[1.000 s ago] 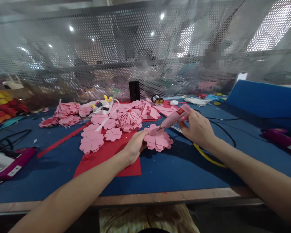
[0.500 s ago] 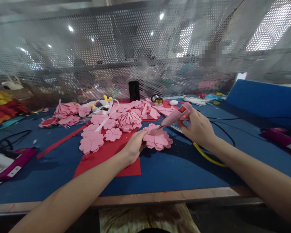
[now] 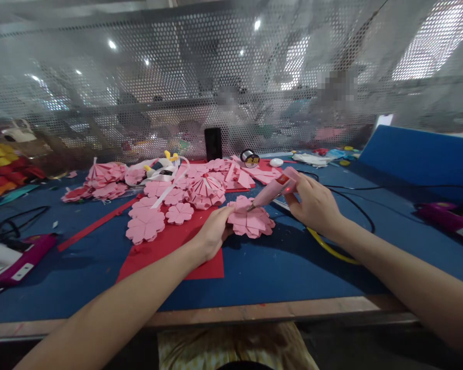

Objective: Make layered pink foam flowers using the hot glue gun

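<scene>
My left hand (image 3: 213,232) pinches the left edge of a pink paper flower (image 3: 252,222), holding it just above the blue table. In my right hand (image 3: 317,201) is a pink glue gun (image 3: 274,187), its nozzle pointing down and left at the flower's upper petals. A small red light glows on the gun's body. The nozzle tip is at the petals; whether it touches them I cannot tell. Left of the held flower, a red paper sheet (image 3: 177,257) lies under several pink paper flowers (image 3: 145,226), one with a pleated, cone-like top (image 3: 205,190).
Purple power strips lie at the left (image 3: 19,262) and right (image 3: 449,220). Black cables (image 3: 355,205) and a yellow cable (image 3: 332,249) run beside my right arm. A phone (image 3: 213,144) and thread spool (image 3: 249,159) stand at the back. A blue board (image 3: 420,159) rises at right.
The glue gun's nozzle has shifted slightly left and down over the flower, and my right hand has tilted with it. My left hand and the flower stay put.
</scene>
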Demonstrator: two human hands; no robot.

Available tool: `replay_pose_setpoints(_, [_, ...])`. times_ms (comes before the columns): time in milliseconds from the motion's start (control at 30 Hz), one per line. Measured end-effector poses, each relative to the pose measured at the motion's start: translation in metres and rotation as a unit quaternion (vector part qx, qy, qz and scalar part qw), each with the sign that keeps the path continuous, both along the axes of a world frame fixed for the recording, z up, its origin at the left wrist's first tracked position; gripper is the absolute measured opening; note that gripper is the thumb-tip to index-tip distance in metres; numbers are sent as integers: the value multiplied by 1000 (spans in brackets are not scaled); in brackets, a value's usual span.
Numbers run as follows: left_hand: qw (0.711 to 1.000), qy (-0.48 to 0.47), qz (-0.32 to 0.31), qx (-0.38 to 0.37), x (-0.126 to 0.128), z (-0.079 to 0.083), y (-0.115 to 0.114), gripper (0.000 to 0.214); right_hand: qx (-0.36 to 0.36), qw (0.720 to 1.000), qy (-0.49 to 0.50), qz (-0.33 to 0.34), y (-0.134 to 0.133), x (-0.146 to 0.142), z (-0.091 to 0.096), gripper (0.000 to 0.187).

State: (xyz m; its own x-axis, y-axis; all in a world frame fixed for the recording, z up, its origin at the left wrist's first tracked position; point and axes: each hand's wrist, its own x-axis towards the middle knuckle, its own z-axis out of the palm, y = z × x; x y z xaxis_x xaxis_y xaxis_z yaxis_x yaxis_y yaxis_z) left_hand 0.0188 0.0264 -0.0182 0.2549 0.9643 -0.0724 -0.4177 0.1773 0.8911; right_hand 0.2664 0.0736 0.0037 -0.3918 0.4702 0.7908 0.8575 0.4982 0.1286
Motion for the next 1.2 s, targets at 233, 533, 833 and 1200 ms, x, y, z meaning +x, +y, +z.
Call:
replay_pose_setpoints(233, [1000,-3,4,-1,1,4,-3,26,8,1000,-8,-4,-5,-2,6,4])
replay_pose_setpoints(533, [1000,-15,22,-14,1,0,0,23,12,1000,-13,-2,-6,-3,6,13])
replay_pose_setpoints(833, [999,-17,23,-20,0,1,0,22,6,1000,-14,7,0,3,1,9])
replay_pose_setpoints(1200, [1000,-11,5,8,1,2,-1,26,3,999,-31,39,-5,0,4,16])
